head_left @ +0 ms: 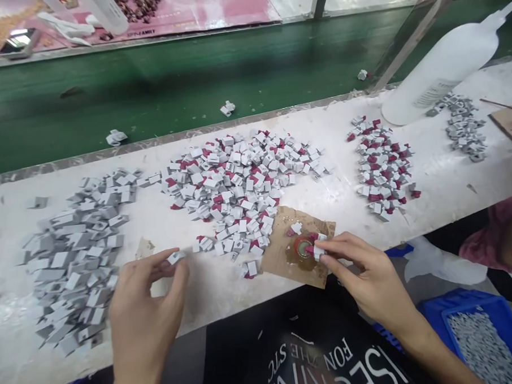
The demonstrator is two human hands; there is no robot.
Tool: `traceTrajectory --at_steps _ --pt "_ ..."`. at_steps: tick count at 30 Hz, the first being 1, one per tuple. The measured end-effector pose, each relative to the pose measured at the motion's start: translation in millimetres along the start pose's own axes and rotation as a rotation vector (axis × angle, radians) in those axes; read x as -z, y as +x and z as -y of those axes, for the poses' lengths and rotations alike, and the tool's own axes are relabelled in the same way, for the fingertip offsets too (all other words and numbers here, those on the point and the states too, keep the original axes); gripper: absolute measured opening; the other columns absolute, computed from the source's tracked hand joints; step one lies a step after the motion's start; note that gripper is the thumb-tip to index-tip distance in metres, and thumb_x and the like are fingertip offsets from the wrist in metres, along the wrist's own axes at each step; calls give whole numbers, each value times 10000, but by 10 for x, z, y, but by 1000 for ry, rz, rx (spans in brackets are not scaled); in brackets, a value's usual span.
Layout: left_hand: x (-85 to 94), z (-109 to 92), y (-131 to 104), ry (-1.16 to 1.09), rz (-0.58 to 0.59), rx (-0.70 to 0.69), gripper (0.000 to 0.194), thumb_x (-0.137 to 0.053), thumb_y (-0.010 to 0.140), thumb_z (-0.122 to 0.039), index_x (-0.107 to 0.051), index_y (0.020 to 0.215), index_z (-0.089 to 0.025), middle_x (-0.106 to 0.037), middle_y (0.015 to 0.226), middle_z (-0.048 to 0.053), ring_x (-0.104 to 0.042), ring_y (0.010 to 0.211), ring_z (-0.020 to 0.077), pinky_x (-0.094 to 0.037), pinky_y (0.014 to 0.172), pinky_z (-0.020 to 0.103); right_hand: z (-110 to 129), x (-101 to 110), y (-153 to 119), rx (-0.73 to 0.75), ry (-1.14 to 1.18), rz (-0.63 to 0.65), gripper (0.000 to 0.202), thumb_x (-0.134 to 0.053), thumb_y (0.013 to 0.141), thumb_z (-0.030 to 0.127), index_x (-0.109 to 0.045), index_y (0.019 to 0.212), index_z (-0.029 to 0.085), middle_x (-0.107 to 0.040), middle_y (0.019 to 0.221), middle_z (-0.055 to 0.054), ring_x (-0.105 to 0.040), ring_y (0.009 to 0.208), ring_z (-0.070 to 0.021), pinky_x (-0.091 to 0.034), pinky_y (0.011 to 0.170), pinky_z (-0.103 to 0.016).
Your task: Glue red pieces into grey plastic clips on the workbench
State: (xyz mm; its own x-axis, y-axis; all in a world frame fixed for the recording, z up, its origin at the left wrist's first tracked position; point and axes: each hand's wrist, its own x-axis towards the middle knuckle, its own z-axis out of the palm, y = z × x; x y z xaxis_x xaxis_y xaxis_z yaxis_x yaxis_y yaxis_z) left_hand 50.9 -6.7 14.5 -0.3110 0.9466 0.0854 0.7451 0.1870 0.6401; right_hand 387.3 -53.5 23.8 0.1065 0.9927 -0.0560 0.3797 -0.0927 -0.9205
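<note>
Between the thumb and forefinger of my left hand is a small light-grey plastic part. It is held above the white bench, right of a pile of plain grey parts. My right hand pinches a grey and dark-red plastic part at the edge of a small round cap. The cap holds a wet-looking substance and sits on a stained piece of brown cardboard. Another grey and red part lies on the cardboard behind the cap. A large pile of grey and red parts spreads behind both hands.
Further right are a smaller grey-red pile, a darker grey pile and a white squeeze bottle. Behind the bench runs a green belt carrying a few loose parts. A blue bin stands low right, near another person's sleeve.
</note>
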Motion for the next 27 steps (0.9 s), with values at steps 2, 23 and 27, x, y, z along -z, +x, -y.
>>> traceTrajectory --at_steps 2,23,27 --pt "-41 -35 -46 -151 32 40 201 -815 926 -577 -792 1086 -456 -735 1115 3 -770 1053 399 -643 1045 675 0 0 16 17 -20 23 171 -808 1098 332 -944 1197 303 -838 1058 -83 -827 929 -256 -711 720 -352" --pt "-721 -1387 119 -957 774 -25 179 -912 1011 -359 -833 1135 -256 -841 1033 24 -832 933 163 -702 818 225 44 22 400 -114 858 -76 190 -971 1001 422 -950 1183 373 -934 1173 -7 -902 1162 -264 -739 1102 -441" --pt "-795 -1438 128 -998 823 0 160 -905 1018 -345 -842 1118 -237 -850 1021 27 -835 932 157 -704 856 219 42 -22 463 -106 891 -85 194 -984 986 427 -950 1172 384 -938 1151 -3 -920 1031 -246 -757 1047 -450"
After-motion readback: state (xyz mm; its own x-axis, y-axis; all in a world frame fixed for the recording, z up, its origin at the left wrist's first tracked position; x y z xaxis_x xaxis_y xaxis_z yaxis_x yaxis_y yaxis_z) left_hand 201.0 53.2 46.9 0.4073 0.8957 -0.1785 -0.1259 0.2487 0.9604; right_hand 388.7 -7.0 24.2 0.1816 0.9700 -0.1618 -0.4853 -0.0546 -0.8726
